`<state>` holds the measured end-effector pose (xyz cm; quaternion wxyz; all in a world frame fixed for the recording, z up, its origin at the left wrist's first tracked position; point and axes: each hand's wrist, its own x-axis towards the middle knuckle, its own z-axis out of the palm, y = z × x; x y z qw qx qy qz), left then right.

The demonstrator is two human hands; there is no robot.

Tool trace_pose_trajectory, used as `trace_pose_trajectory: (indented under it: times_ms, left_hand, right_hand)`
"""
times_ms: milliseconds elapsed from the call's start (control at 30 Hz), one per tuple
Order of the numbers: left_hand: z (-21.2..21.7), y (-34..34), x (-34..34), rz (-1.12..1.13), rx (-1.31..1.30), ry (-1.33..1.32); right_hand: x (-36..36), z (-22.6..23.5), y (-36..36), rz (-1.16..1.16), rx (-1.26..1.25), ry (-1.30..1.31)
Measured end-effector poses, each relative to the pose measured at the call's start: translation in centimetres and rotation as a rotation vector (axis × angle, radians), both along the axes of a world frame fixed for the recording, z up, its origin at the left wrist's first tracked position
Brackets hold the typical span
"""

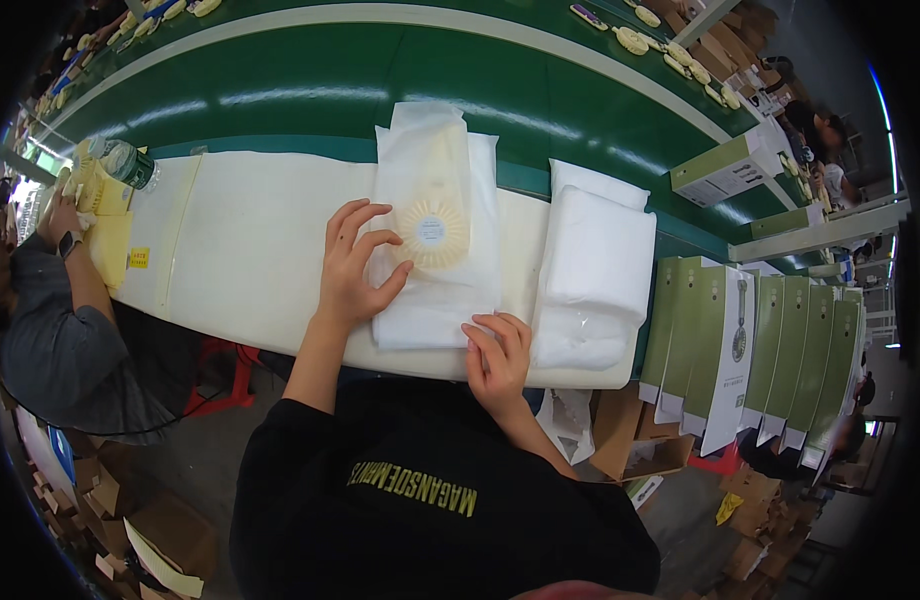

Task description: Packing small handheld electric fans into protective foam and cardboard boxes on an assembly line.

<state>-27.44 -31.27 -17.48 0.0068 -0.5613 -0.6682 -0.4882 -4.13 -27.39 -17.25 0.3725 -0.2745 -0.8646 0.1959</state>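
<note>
A pale yellow round fan-like piece [442, 255] with a ribbed front and a round, light-blue label lies inside a translucent white bag [430, 118]. Under it are white bags [430, 325] at the table's middle. My left hand [355, 270] is open at the left side of the round piece, fingers spread and curved, the tips at or near its rim. At the near right corner of the bags is my right hand [500, 362], its fingers loosely bent and slightly apart. Its fingertips are at the bag's edge, and I see nothing held in them.
A stack of white bags [600, 245] lies to the right. Beyond it stand several green-and-white boxes [720, 350]. A green conveyor belt [330, 75] runs along the far side. At left, a co-worker's arm [90, 270] reaches the table near a plastic bottle [128, 163].
</note>
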Motion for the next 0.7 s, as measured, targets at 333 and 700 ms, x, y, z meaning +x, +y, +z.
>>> trace_pose_trajectory:
  times_ms: [333,700]
  left_hand:
    - [-0.53,0.09,0.09,0.014,-0.014,-0.029]
    - [-0.23,-0.04,-0.11,0.002,-0.018,-0.061]
  right_hand:
    - [-0.11,-0.1,-0.12,-0.005,0.007,-0.008]
    - [-0.31,0.04,-0.19,0.007,-0.034,0.001]
